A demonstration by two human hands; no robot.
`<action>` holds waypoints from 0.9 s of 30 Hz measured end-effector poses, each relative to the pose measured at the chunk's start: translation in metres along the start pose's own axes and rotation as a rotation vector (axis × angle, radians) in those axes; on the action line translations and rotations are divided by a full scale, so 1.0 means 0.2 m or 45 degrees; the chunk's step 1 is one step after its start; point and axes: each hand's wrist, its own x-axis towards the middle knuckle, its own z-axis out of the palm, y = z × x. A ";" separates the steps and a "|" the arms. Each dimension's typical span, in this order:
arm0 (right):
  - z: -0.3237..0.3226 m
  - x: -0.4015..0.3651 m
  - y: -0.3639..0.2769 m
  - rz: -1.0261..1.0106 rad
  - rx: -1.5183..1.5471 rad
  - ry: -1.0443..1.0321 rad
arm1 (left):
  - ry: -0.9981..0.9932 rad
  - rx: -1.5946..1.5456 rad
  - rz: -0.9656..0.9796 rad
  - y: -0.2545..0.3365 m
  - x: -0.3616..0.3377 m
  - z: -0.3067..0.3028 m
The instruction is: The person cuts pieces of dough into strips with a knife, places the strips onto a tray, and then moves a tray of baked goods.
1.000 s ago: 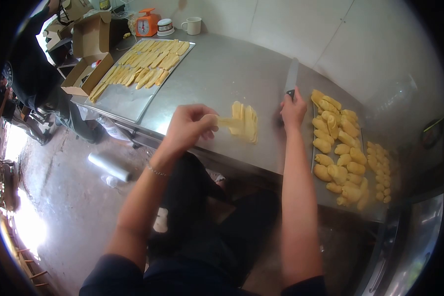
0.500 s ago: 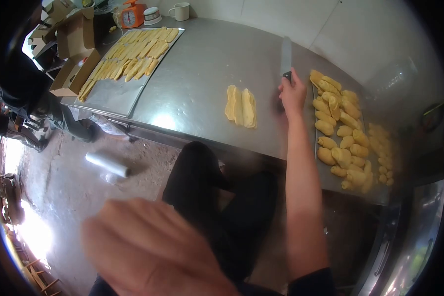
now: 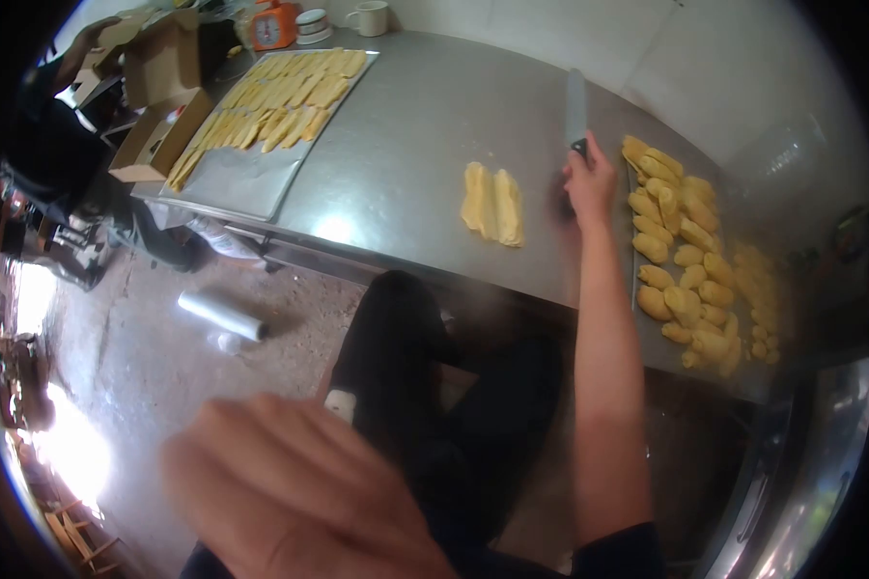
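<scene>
My right hand (image 3: 590,181) grips the black handle of a knife (image 3: 577,104). Its broad blade points away from me over the steel table, close to the wall. Left of that hand lies a soft yellow dough-like piece (image 3: 492,205), parted lengthwise into two halves side by side. To the right, a tray (image 3: 635,280) carries many plump yellow rolled pieces (image 3: 684,227). Large and blurred in the foreground, my left hand (image 3: 290,482) is curled with its back toward me, off the table. Its fingertips are hidden, so I cannot see whether it holds anything.
At the table's left, a metal tray (image 3: 251,179) bears rows of flat yellow strips (image 3: 290,87). Beside it stands an open cardboard box (image 3: 159,135). An orange scale (image 3: 273,27) and white mug (image 3: 370,18) stand behind. Another person (image 3: 53,145) is at left; a plastic-like roll (image 3: 220,316) lies on the floor.
The whole scene has shifted slightly right as my head turned. My right hand keeps the knife in nearly the same place on the table; my left hand stays curled in front.
</scene>
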 end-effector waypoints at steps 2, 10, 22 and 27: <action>0.00 0.00 0.03 -0.024 0.049 -0.002 | 0.099 0.040 0.043 -0.05 -0.04 -0.04; -0.01 -0.01 0.03 -0.062 -0.014 -0.068 | 0.821 0.987 -0.346 -0.18 -0.33 -0.88; -0.01 -0.01 0.00 -0.011 -0.100 -0.050 | 0.935 2.313 -0.403 -0.23 -0.51 -1.95; -0.01 -0.01 -0.01 0.001 -0.132 -0.011 | 0.844 2.322 -0.328 -0.29 -0.56 -2.00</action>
